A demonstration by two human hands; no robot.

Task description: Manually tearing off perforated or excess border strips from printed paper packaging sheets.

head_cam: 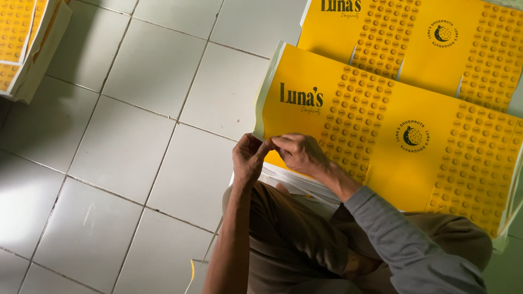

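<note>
The yellow printed sheet is a large rectangle of glossy card, bright yellow, with dark lettering, a round emblem and 2 visible panels of small repeated circular marks. It tops a stack of like sheets whose white edges fan out beneath its lower left corner. The stack lies on the pale tiled floor, right of centre, just ahead of the person's knee.

The left hand and right hand are together at the sheet's near left edge, fingertips pinched on that edge; both grips appear closed on the card.

The sheet's right end is cut off by the frame edge. A second yellow sheet beyond it is cropped at the top. A further pile of yellow card at upper left is only partly visible. Whether the fingers hold 1 sheet or several cannot be determined.

The long axis runs from upper left to lower right, lettering end toward the left.
</note>
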